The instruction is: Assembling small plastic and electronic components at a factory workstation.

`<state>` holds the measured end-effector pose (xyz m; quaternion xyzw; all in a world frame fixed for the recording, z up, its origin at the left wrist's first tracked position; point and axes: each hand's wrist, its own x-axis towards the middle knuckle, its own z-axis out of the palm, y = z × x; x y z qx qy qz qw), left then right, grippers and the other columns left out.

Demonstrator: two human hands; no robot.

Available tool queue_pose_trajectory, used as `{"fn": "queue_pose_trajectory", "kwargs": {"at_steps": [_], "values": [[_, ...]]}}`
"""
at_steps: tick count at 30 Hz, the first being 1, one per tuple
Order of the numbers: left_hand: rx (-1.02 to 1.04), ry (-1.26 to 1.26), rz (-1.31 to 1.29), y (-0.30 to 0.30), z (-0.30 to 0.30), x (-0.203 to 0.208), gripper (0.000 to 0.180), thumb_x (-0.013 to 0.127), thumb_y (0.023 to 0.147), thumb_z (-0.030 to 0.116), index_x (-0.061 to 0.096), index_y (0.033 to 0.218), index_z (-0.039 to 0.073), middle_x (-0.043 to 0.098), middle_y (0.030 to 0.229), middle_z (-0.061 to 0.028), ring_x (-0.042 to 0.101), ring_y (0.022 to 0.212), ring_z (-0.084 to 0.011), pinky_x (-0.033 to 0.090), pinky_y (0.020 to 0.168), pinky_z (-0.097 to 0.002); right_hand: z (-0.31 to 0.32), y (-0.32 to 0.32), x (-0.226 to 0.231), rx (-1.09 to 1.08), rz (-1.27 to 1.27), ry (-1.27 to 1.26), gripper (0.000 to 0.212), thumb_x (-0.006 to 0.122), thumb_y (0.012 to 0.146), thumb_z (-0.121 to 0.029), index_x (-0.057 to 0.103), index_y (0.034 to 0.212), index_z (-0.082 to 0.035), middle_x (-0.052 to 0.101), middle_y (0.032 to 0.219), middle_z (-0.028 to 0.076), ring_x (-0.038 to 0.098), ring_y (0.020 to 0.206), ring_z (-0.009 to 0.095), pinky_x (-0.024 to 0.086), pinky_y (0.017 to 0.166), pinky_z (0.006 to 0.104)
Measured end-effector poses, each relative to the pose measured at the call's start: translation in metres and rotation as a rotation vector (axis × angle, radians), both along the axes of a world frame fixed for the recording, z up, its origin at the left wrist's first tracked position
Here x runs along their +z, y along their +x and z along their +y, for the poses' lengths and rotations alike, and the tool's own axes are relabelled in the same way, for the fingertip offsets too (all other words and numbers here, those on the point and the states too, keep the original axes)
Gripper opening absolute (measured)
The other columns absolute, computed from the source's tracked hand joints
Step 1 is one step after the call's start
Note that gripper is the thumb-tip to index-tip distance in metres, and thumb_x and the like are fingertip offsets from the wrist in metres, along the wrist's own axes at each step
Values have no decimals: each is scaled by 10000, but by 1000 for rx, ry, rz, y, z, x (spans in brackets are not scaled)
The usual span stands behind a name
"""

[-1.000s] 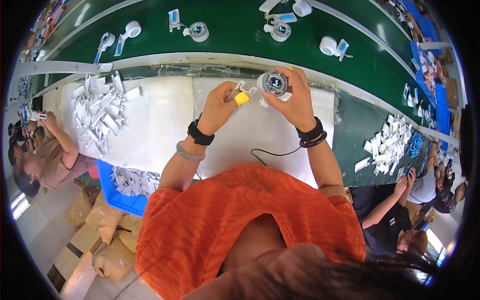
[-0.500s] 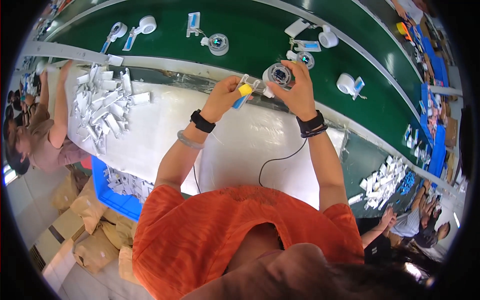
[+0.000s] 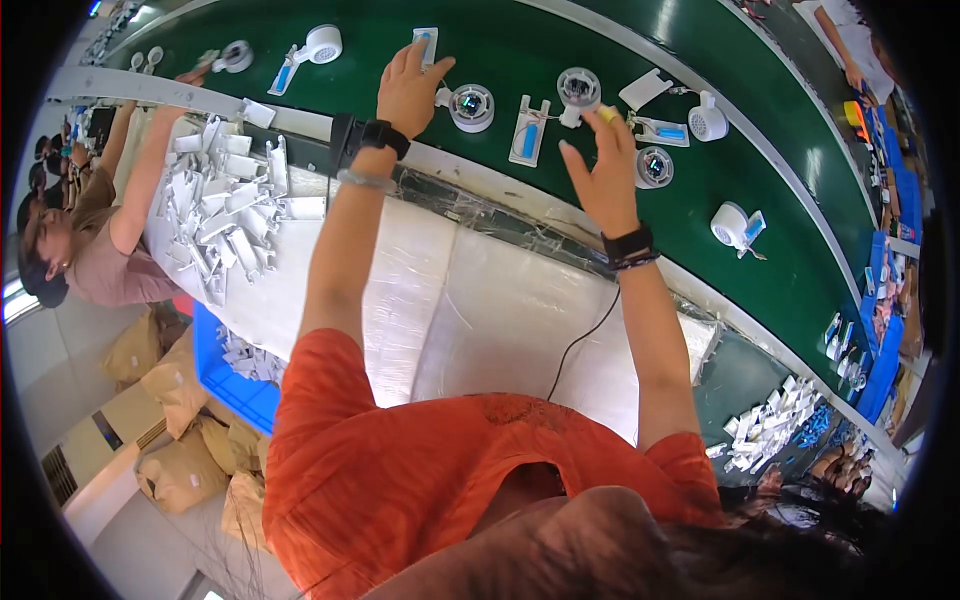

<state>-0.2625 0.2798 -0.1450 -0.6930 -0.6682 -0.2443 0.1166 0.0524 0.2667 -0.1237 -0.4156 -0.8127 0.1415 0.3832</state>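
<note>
While both are held over a green belt (image 3: 510, 60), nothing is visibly gripped by either hand. The right hand (image 3: 607, 180) is spread wide, thumb and fingers well parted; a yellow cover (image 3: 607, 115) is worn on one finger. At its 11 o'clock, near that finger, a round fan head (image 3: 579, 88) with a short white handle is seen; whether it is touched cannot be told. At its 10 o'clock, a blue cell (image 3: 529, 140) is held in an open white tray (image 3: 521, 158). At its 3 o'clock, a round unit (image 3: 655, 168) is set just beside.

The left hand (image 3: 408, 92) is opened loosely, thumb apart from fingers. Toward its 12 o'clock, a second tray (image 3: 425, 38) is partly covered by the fingers, so contact cannot be judged; between 3 and 4 o'clock, a lit round unit (image 3: 471, 107) is placed nearby.

Farther out, at the left hand's 8 o'clock, white pieces (image 3: 230, 200) are heaped on a pale-covered table (image 3: 480, 340); at 7 o'clock, a blue bin (image 3: 237, 400) is seen.
</note>
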Motion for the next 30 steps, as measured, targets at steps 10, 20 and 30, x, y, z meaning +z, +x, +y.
{"fn": "queue_pose_trajectory", "kwargs": {"at_steps": [10,20,30], "values": [[-540,-722,-767,63,-73,78,143,627,835,97,664,946,15,657,762,-93,620,651,-164,497,604,-289,-90,6,61,230,217,-273,494,696,811,-80,551,1283,-66,576,1259,158,546,1156,347,435,996,412],[-624,-1309,-1209,161,-189,128,208,586,981,203,574,1090,26,609,829,-21,599,620,-73,452,538,-203,-177,62,81,450,324,-931,511,678,860,-100,477,1328,-70,650,1060,134,631,988,306,478,904,375],[-950,-1356,-1542,197,-244,64,508,680,902,150,426,1333,62,572,1248,-101,619,1053,-172,472,910,-305,-245,114,61,203,568,-1120,101,616,925,-75,607,981,8,643,750,53,594,610,91,471,559,229]]}}
